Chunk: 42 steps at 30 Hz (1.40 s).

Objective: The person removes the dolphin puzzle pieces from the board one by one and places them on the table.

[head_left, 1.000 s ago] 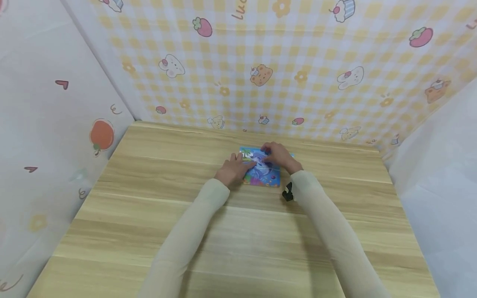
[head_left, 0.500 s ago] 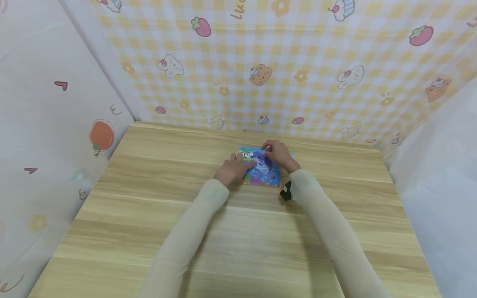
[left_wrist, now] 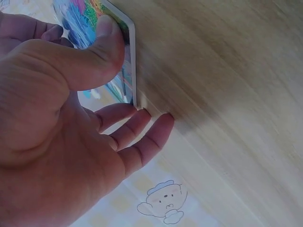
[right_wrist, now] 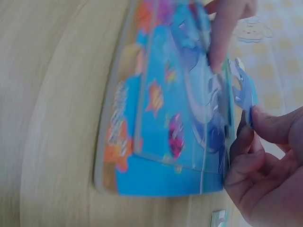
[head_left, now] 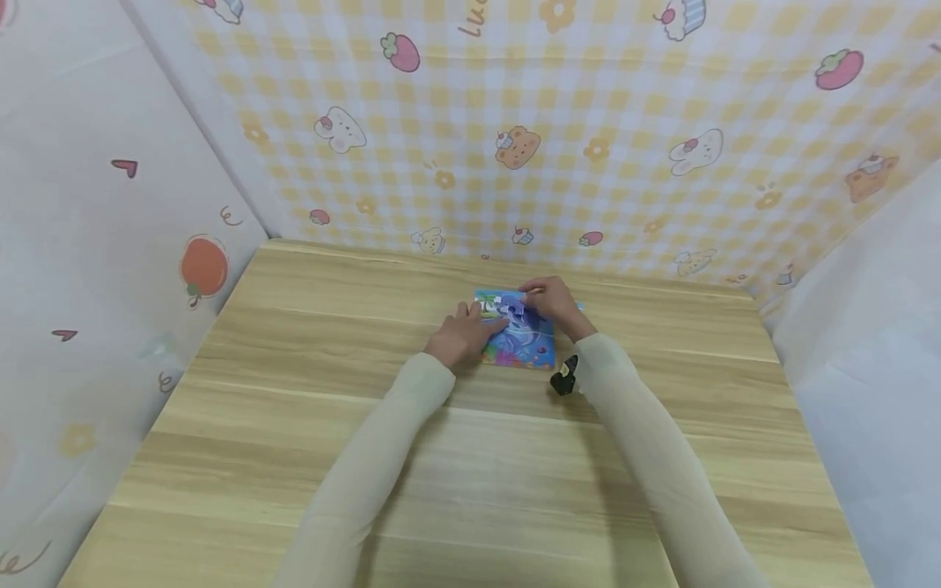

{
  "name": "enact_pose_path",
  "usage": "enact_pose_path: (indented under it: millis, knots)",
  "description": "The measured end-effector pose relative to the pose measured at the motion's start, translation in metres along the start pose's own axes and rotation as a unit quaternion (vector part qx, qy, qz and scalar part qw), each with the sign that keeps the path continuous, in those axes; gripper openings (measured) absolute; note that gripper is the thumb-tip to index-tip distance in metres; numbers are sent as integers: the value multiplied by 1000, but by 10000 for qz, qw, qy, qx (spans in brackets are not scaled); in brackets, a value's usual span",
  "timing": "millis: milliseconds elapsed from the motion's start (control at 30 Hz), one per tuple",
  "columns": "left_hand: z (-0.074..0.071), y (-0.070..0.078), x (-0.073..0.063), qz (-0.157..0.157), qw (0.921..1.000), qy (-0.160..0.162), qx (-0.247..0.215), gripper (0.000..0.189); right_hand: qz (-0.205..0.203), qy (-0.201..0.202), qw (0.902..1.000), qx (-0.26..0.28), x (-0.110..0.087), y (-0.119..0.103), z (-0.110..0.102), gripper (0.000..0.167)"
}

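A blue sea-scene jigsaw puzzle (head_left: 540, 353) with a dolphin picture lies on the table near its back edge. My left hand (head_left: 457, 336) rests at its left side. In the left wrist view the thumb (left_wrist: 108, 45) presses on the puzzle's face, while the other fingertips are at its edge and on the tabletop. My right hand (head_left: 553, 302) is over the upper right part. Between its thumb and fingers it pinches a blue-purple puzzle piece (right_wrist: 245, 90), which stands tilted up at the board's far side in the right wrist view.
A small loose piece (right_wrist: 218, 218) lies on the table just beyond the puzzle's right side. A black object (head_left: 564, 377) sits beside the right sleeve. Behind the wooden table (head_left: 331, 327) hangs a yellow checked cloth (head_left: 456, 122).
My right fingers and thumb have shifted slightly up on the puzzle, and the piece they pinch shows more plainly now. My left hand has stayed on the board's left side.
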State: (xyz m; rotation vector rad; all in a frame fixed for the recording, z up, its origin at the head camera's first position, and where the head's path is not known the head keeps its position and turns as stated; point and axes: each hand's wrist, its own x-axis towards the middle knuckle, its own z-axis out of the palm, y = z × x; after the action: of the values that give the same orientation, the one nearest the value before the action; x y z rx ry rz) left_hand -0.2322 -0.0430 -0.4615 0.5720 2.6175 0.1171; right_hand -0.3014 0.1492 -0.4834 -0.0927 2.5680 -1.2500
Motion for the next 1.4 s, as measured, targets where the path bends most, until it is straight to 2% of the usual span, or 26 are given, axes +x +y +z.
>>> enact_pose_path:
  millis: [233,400,567,733,1000,1200,1400]
  knots:
    - [-2,4,-1,51,9999,25,85,63,-23,-52,10000,18,-2,1,-5,27]
    - [0,3,-1,-41,10000,42,-65,61,-46,-87,9999,112,-2,11,-14,26]
    - [1,1,-1,-133,9995,30,-273,62,71,-131,9990,430,-7,21,-28,27]
    - [1,0,0,-54,9998,45,-212,67,261,-302,9965,735,-14,30,-44,24]
    - [0,0,-2,-4,9999,-2,-118,68,245,-364,9977,525,-24,47,-68,26]
    - [0,-1,-2,-20,9998,-53,-178,67,493,-310,9971,493,-30,63,-86,32]
    - [0,-1,-1,29,9999,-12,-138,64,699,-136,9962,503,-38,80,-102,31]
